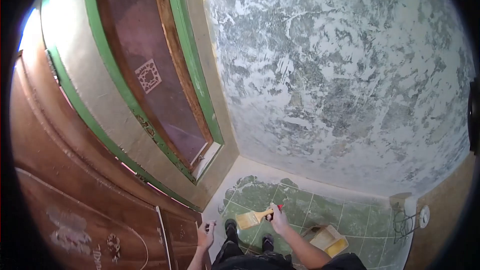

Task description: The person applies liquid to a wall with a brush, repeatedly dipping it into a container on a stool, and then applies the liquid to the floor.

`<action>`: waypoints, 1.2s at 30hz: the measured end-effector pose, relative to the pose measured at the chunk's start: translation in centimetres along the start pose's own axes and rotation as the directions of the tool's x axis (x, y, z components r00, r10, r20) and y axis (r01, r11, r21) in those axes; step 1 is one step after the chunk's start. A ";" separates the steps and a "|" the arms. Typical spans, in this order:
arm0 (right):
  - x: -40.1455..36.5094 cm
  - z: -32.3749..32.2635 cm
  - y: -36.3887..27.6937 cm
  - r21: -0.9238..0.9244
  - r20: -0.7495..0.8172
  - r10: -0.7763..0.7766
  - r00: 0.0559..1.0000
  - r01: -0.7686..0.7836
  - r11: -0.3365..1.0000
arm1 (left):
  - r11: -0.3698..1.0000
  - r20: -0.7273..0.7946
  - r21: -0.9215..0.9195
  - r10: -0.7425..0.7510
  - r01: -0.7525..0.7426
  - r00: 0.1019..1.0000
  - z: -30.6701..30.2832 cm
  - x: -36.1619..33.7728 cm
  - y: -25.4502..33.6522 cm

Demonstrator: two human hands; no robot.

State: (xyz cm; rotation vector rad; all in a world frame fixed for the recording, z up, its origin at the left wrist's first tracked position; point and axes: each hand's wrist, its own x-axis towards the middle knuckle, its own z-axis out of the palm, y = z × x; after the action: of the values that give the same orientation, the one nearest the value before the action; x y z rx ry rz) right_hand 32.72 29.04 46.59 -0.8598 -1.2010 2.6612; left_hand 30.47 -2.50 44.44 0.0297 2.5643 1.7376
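Here the right hand (278, 218) is closed around the wooden handle of a wide paintbrush (248, 219), held above the green tiled floor (350, 217) and just in front of the person's shoes (230, 226). The brush lies roughly level, with its long axis running across the view. The red-tipped handle end pokes out of the grip on the far side, and the pale bristle head points away from the right hand toward the left hand (205, 235) and the wooden door (75, 190). The left hand hangs close beside the door's edge with its fingers loosely curled. It is too small to tell whether it touches the door or pinches something. A yellow paint tray (330, 240) sits on the floor on the right arm's side, near the floor's edge below the patchy plastered wall (340, 70), so the brush hand is the nearer one to it; the forearm cuts off part of the tray. The wall meets the green frame (192, 60) at the floor's far corner, beyond the bristles. Whether the bristles carry paint cannot be made out. A white object (415, 215) by the floor's right edge is too blurred to name.
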 end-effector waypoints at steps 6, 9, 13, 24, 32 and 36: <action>-7.5 -6.5 2.1 0.075 -0.109 0.161 0.981 -0.153 0.985 | 0.987 0.064 -0.132 -0.086 0.094 0.994 2.3 -9.7 3.3; -11.4 -9.1 4.0 0.165 -0.131 0.160 0.978 -0.138 0.977 | 0.973 0.121 -0.216 -0.058 0.083 0.991 2.2 -12.8 3.9; -17.6 -11.6 5.4 0.224 -0.186 0.141 0.972 -0.098 0.970 | 0.982 0.212 -0.174 -0.031 0.069 0.977 0.6 -16.2 4.8; -35.1 -17.0 14.1 0.297 -0.353 0.050 0.934 0.061 0.953 | 0.982 0.292 -0.169 -0.029 0.081 0.956 -5.7 -29.4 1.8; -42.2 -16.2 12.5 0.200 -0.307 0.000 0.952 0.065 0.978 | 0.954 0.363 -0.273 -0.020 0.126 0.932 -4.0 -37.1 1.2; -43.3 -18.3 10.9 0.177 -0.292 0.002 0.956 0.052 0.983 | 0.958 0.398 -0.267 0.015 0.100 0.917 -2.6 -39.1 2.1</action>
State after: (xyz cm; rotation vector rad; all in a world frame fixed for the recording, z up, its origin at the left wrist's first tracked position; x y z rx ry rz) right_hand 80.15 20.31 48.73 -1.1449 -0.8781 2.4627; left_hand 69.36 -5.76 48.33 0.2829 2.0033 1.8387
